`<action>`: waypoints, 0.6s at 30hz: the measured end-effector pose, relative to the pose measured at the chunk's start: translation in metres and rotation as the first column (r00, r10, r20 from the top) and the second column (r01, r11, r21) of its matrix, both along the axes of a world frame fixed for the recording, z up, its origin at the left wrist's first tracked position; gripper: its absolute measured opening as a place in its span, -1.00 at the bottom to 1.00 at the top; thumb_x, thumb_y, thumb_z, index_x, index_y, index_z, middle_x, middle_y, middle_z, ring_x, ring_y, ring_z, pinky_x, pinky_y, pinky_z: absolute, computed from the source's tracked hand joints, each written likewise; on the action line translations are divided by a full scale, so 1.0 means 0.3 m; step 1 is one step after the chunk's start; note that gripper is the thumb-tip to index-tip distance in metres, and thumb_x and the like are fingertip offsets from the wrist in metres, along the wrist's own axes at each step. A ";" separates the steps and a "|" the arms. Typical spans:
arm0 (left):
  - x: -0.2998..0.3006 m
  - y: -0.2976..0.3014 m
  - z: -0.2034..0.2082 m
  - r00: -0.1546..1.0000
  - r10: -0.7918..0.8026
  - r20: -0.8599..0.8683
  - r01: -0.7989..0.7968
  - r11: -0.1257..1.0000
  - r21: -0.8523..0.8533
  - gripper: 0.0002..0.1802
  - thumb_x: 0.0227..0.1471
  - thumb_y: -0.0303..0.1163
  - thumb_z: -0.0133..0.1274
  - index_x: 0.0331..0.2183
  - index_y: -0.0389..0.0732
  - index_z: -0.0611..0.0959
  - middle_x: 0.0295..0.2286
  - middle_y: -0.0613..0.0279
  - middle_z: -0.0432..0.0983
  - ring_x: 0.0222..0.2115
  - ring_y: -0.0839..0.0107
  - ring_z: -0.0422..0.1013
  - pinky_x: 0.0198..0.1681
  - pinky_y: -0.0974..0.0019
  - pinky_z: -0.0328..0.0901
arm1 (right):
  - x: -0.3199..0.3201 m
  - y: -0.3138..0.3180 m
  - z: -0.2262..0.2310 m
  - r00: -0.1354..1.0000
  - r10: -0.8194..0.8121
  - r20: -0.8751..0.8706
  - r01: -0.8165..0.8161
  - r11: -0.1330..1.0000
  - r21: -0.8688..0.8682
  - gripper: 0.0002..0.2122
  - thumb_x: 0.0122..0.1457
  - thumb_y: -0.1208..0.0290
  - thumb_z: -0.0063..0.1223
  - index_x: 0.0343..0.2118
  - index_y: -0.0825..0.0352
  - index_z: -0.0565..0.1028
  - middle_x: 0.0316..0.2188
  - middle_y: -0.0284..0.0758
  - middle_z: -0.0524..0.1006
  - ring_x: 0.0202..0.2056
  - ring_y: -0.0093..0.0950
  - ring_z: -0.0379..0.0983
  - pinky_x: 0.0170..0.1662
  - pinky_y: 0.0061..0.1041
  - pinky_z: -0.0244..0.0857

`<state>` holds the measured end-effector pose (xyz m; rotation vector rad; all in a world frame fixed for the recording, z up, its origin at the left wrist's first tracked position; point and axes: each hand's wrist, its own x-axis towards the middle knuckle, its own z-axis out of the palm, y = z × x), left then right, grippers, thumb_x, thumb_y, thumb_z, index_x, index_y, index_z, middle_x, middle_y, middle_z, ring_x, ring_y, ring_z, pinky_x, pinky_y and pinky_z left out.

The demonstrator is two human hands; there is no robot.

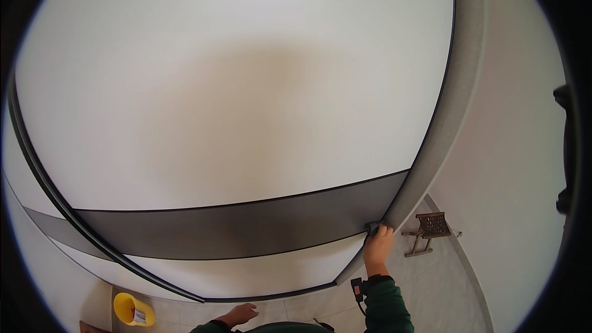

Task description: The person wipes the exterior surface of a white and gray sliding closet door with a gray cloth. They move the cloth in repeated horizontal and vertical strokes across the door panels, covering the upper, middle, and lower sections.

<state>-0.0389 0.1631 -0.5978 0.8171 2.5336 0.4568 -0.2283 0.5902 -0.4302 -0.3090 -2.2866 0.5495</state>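
Observation:
In front of me stands a large white sliding door point(259, 117) with a grey band point(234, 234) across its lower part and dark edge trim. My right hand point(378, 250) reaches to the door's right edge, at the height of the band. Its fingers are closed on a dark grey cloth point(372, 228), pressed against the trim and partly covered by the hand. Low in the view, my left hand point(239, 314) hangs in front of the door's bottom, apart from it. Nothing shows in that hand, and its fingers look loosely stretched out.
On the tiled floor, right of the door, stands a small brown folding stool point(433, 225) by the white wall point(518, 148). A yellow bin point(125, 308) with something pale inside is at the lower left. A black device point(357, 288) with a cable hangs beside my right sleeve.

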 end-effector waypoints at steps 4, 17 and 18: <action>-0.002 0.010 -0.032 0.926 0.304 0.223 -0.329 0.940 0.086 -0.72 0.11 -0.26 -0.10 -0.16 -0.05 0.58 -0.08 0.00 0.43 -0.07 0.05 0.37 -0.08 0.15 0.35 | 0.079 0.008 -0.063 0.977 0.128 0.170 -0.100 0.981 -0.165 -0.71 -0.15 0.69 -0.04 -0.26 0.38 0.38 -0.24 -0.07 0.37 -0.17 -0.02 0.33 -0.12 -0.18 0.25; 0.023 0.035 0.037 0.768 0.502 0.398 -0.552 0.833 0.014 -0.72 0.07 -0.32 -0.08 -0.15 -0.03 0.58 -0.09 0.00 0.44 -0.07 0.06 0.38 -0.09 0.15 0.36 | -0.002 -0.068 0.684 0.865 0.234 -0.445 -0.234 0.971 0.056 -0.69 -0.15 0.76 -0.02 -0.27 0.38 0.45 -0.12 -0.13 0.35 -0.08 -0.13 0.31 -0.04 -0.31 0.25; 0.031 0.044 0.039 0.789 0.484 0.379 -0.530 0.848 0.020 -0.72 0.07 -0.33 -0.07 -0.15 -0.03 0.58 -0.09 0.00 0.44 -0.07 0.06 0.38 -0.10 0.15 0.36 | -0.012 -0.056 0.659 0.871 0.217 -0.441 -0.211 0.975 0.063 -0.70 -0.15 0.75 -0.01 -0.27 0.37 0.45 -0.13 -0.13 0.35 -0.08 -0.14 0.31 -0.05 -0.32 0.25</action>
